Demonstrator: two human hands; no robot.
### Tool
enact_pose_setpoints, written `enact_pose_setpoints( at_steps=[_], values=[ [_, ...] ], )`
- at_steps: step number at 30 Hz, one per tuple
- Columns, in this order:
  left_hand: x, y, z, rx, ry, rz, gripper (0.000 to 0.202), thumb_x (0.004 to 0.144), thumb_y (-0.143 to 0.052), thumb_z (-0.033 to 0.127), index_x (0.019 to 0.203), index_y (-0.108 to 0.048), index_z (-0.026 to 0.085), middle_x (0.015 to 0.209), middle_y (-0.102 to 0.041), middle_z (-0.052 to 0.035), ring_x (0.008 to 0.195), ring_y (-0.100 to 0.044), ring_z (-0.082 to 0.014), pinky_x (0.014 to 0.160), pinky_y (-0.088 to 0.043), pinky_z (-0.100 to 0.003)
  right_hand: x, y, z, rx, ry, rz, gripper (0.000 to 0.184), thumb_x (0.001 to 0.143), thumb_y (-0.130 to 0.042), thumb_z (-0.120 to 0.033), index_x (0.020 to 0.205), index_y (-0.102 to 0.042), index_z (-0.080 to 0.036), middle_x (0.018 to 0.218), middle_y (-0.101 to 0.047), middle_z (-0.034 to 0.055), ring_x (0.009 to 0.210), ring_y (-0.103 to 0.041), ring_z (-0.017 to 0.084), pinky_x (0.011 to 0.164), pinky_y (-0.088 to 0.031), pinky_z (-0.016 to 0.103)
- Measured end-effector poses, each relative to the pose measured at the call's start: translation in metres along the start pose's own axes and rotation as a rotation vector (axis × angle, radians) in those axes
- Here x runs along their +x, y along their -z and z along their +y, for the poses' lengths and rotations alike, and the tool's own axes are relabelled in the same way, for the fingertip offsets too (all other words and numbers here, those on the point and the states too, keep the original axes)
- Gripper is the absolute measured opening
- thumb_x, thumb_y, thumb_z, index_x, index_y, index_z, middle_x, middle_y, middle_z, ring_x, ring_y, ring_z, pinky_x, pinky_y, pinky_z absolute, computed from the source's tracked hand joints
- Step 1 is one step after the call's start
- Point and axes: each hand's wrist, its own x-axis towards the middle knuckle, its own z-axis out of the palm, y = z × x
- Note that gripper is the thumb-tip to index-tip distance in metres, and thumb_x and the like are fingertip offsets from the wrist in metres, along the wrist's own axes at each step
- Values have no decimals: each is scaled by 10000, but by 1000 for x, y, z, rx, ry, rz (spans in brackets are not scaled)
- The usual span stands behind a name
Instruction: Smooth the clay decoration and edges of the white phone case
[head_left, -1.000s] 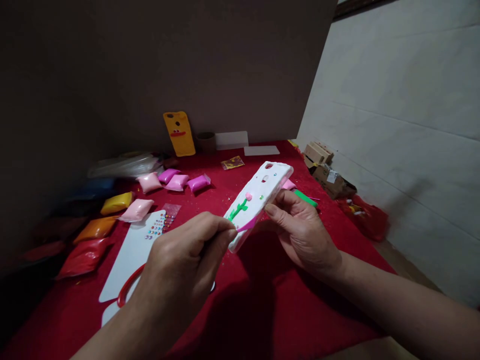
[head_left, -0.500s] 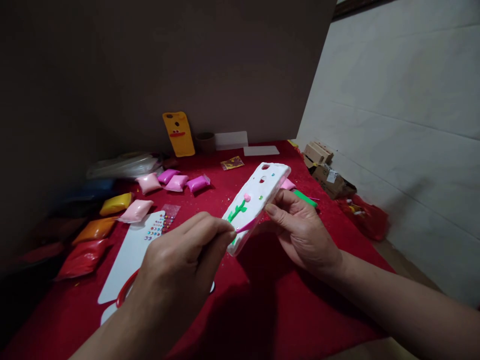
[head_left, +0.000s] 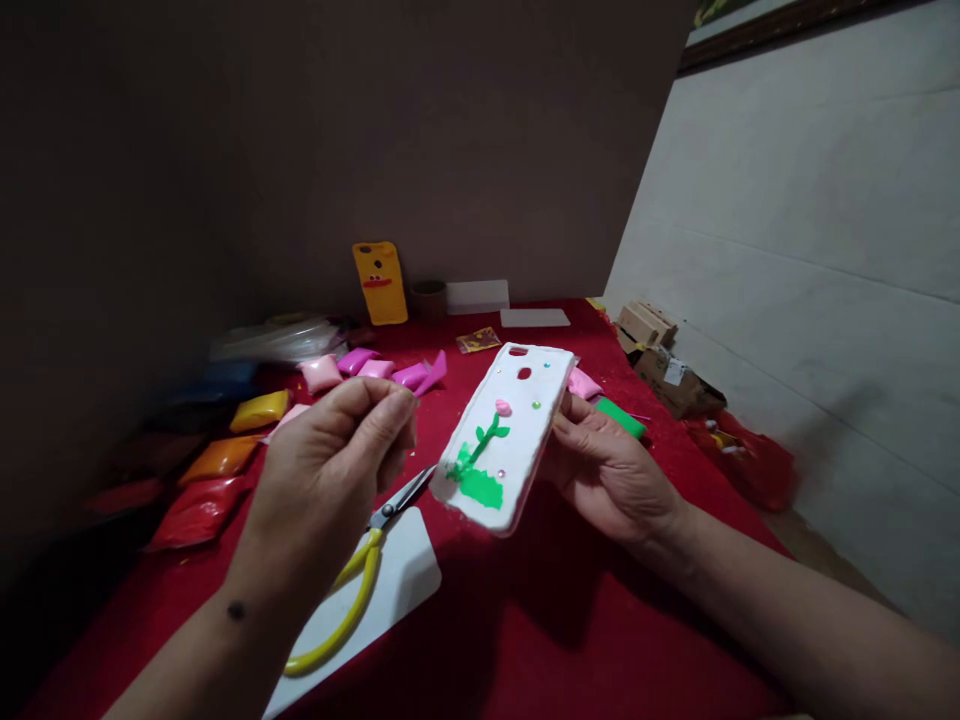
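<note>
My right hand [head_left: 611, 470] grips a white phone case [head_left: 506, 435] by its right edge and holds it above the red table [head_left: 525, 620]. The case faces me and bears a green stem with leaves, a small pink flower and a few tiny gems. My left hand [head_left: 330, 470] hovers left of the case, apart from it, with fingers pinched on a thin pink tool [head_left: 433, 372] whose tip sticks out to the upper right.
Yellow-handled scissors [head_left: 360, 590] lie on a white board [head_left: 397, 575] under my left hand. Bags of pink [head_left: 352, 365], yellow [head_left: 259, 410], orange and red clay lie at left. A yellow phone case [head_left: 380, 282] leans against the back wall. Cardboard boxes [head_left: 660, 350] stand beyond the table's right edge.
My left hand has drawn the pink tool off the case and moved left and up. The case has turned to face me more fully. The scissors now show.
</note>
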Motion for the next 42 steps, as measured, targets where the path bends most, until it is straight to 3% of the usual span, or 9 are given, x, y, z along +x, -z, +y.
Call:
enact_pose_setpoints(
  at_steps=[4,10,14,21,25,31,37,42],
  values=[
    [15,3,-9,-164,70,35,260,874,-590,313,669,-485,193,550,-428,65,431,-332,-53,386,-256,-170,1,2,1,34,-71,-54,249,787,-683,-210,1031,-662,-254,966,-729,0,868,-675,171,816,-536,358],
    [21,-1,-26,-280,230,11,212,830,-615,284,695,-499,169,623,-588,9,399,-387,-32,372,-267,-140,1,0,2,56,-127,-38,277,754,-680,-227,1031,-659,-237,942,-744,11,870,-691,187,928,-486,405],
    [22,-5,-33,-418,366,-59,232,789,-626,235,663,-437,188,509,-432,74,346,-244,-26,332,-198,-141,0,-1,2,94,-191,-86,217,756,-669,-217,973,-674,-220,906,-755,10,823,-705,180,917,-498,390],
    [27,-4,-42,-607,564,-217,257,820,-649,329,695,-475,187,480,-249,120,355,-162,-33,324,-197,-138,-2,0,2,94,-296,-116,211,767,-672,-236,975,-675,-203,891,-762,27,812,-719,176,844,-530,353],
    [30,-3,-46,-695,593,-272,282,844,-616,300,667,-421,201,475,-244,119,351,-132,-35,308,-201,-137,-3,1,1,74,-320,-113,204,737,-682,-197,941,-673,-190,837,-760,35,815,-725,216,865,-529,413],
    [31,0,-45,-760,598,-325,296,868,-595,270,656,-400,201,482,-228,115,345,-164,-34,307,-221,-129,0,0,-2,122,-432,-63,196,805,-594,-206,969,-691,-161,763,-761,51,736,-731,214,839,-547,420],
    [31,1,-45,-808,607,-336,310,879,-581,234,636,-392,198,477,-239,111,341,-177,-34,298,-239,-129,3,-3,-4,176,-528,-7,260,821,-502,-202,978,-698,-135,758,-763,70,825,-735,245,904,-521,445],
    [30,1,-45,-853,632,-344,291,900,-542,211,632,-430,188,468,-263,105,328,-192,-38,285,-249,-134,6,2,-3,144,-570,92,284,868,-463,-240,932,-711,-116,762,-767,66,707,-736,203,847,-549,353]
  ],
)
